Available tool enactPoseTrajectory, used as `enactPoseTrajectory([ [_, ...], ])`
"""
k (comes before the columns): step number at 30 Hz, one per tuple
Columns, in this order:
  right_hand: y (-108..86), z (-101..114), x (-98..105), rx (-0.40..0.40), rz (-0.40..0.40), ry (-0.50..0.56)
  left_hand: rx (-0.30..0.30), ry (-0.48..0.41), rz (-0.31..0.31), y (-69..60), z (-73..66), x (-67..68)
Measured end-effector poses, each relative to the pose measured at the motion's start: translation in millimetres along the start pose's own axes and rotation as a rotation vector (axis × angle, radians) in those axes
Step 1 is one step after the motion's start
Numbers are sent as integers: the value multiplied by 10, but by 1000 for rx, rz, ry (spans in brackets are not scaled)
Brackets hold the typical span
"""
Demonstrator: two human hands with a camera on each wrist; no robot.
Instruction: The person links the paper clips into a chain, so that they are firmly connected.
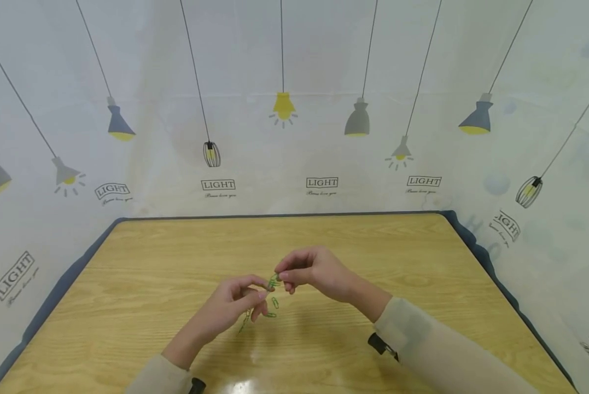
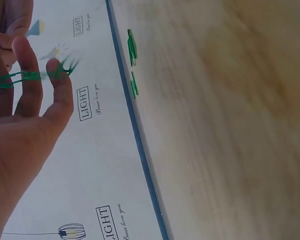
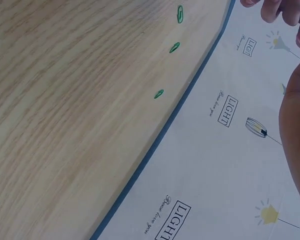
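Observation:
Over the middle of the table, my left hand [image 1: 227,306] pinches a linked chain of green paper clips between thumb and forefinger. In the left wrist view the chain [image 2: 30,76] runs across the fingers, its free end blurred. Part of it [image 1: 244,324] dangles below the left hand in the head view. My right hand [image 1: 321,273], just up and to the right, pinches a green paper clip [image 1: 276,277] at the left fingertips. Whether that clip is linked to the chain I cannot tell. Loose green paper clips [image 3: 174,47] lie on the tabletop beneath the hands.
The wood-grain table [image 1: 397,246] has a dark blue edge along its back and sides. A pale curtain printed with hanging lamps [image 1: 324,137] surrounds it. Black wrist-camera parts [image 1: 383,346] show at the sleeves.

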State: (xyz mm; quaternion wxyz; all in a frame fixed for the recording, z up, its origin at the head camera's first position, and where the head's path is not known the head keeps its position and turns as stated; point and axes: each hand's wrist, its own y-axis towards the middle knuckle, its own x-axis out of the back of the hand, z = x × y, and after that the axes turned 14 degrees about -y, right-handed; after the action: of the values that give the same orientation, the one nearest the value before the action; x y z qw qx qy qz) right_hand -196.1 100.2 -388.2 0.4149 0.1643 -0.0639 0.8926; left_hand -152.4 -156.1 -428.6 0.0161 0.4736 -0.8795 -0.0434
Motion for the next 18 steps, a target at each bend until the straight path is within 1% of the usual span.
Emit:
enactPoseTrajectory([
  [2, -4, 16, -13, 8, 0, 7, -21, -3, 32, 0, -3, -11],
  [3, -5, 22, -19, 13, -2, 10, -27, 2, 38, 0, -6, -16],
  [5, -3, 24, -30, 22, -4, 15, -38, 26, 32, 6, -19, -31],
  [8, 4, 13, -48, 28, -1, 28, -38, 39, -15, 21, -40, -48],
  [13, 15, -22, -76, 32, 12, 37, -73, 46, -102, 46, -57, -47],
  [18, 10, -36, -80, 30, 12, 30, -55, 66, -166, 40, -70, -33],
])
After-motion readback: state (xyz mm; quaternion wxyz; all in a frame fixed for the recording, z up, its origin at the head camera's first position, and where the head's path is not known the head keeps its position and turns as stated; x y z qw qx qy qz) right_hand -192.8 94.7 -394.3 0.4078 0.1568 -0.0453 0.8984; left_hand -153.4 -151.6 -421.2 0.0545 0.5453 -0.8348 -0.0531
